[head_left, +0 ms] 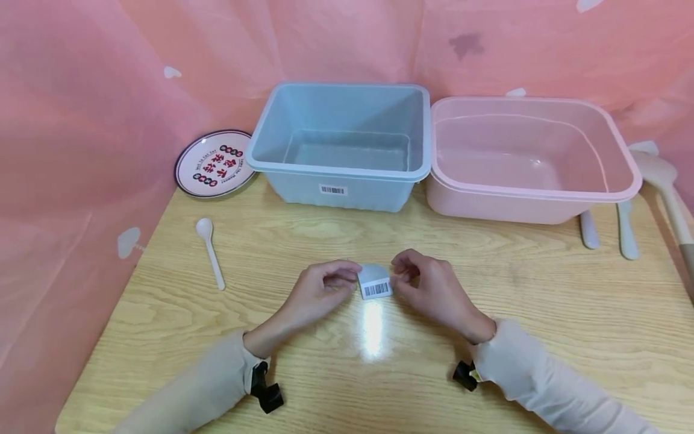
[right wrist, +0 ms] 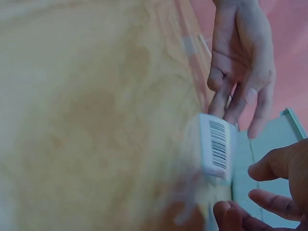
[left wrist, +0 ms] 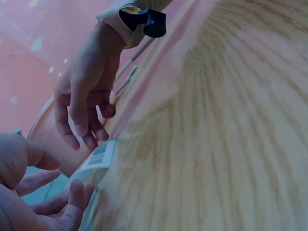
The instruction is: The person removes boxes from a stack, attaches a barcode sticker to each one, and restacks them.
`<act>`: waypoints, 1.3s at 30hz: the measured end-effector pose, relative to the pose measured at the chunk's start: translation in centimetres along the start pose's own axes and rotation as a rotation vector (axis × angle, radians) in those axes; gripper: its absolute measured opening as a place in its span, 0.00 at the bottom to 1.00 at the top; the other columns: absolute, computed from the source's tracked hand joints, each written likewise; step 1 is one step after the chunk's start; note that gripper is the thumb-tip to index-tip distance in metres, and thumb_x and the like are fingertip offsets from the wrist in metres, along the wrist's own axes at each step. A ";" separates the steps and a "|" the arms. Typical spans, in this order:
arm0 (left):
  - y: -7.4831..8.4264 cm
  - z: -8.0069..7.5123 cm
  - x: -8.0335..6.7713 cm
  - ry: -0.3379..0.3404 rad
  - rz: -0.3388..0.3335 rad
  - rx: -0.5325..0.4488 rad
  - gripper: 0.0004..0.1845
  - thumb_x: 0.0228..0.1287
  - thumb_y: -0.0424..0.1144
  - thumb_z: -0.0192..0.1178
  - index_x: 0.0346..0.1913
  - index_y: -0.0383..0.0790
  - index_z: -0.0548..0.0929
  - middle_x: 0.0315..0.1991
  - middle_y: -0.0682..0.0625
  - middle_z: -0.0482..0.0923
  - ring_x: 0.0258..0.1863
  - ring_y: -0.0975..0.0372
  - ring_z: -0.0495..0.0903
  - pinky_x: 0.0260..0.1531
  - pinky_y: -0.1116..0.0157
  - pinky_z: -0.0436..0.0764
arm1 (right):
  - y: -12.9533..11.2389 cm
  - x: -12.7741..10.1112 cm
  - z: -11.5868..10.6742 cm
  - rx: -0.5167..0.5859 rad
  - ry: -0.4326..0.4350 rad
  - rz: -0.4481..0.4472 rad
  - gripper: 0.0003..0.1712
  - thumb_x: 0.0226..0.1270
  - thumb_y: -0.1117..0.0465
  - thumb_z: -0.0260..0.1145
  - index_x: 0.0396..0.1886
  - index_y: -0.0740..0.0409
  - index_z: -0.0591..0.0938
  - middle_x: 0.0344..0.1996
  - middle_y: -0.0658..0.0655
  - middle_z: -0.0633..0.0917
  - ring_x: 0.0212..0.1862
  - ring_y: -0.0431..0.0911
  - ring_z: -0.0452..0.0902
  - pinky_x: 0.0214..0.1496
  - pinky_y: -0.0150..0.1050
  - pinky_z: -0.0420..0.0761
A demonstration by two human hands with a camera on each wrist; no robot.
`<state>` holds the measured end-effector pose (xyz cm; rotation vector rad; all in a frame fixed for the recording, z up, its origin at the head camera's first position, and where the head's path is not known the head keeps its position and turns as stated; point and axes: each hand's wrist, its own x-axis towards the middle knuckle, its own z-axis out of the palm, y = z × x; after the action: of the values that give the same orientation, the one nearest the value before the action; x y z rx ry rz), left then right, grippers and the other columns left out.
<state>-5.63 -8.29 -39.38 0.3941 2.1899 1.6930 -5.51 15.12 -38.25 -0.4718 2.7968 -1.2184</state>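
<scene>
As seen from the head view, found well in front of the blue tub, about level with its middle: barcoded white piece, tilted up off the table with printed face toward the wearer. Judged to run, by its barcode strip, roughly parallel to the tub's front wall, slightly askew. Flanked at once by left hand on the side left of tub centre and right hand on the opposite side; neither noticeably nearer. In the right wrist view, left fingers recorded fairly straight, tips touching the piece's far edge rather than wrapped round it. Right fingers recorded loosely curled, tips just beside the opposite edge; actual contact or pinch not determinable from any view. Judged that any lift or turn depends on closing inward along that strip axis from both ends. Open room noted: bare wood between piece and tub front, and more toward the wearer. Obstacles noted: pink tub touching the blue tub's right wall, plate propped just left of the tub, white spoon front-left of it, well apart from the hands.
</scene>
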 end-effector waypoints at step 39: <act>3.2 2.0 0.9 0.010 0.049 -0.055 0.15 0.57 0.24 0.63 0.49 0.33 0.82 0.41 0.40 0.83 0.37 0.61 0.82 0.32 0.69 0.84 | -2.9 -1.3 -0.6 -0.029 0.220 -0.391 0.13 0.51 0.70 0.75 0.38 0.58 0.86 0.36 0.52 0.85 0.32 0.40 0.79 0.25 0.31 0.79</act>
<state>-5.54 -5.37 -36.88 0.4295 2.1523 1.7799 -3.63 14.07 -35.87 -0.9822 3.0033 -1.3710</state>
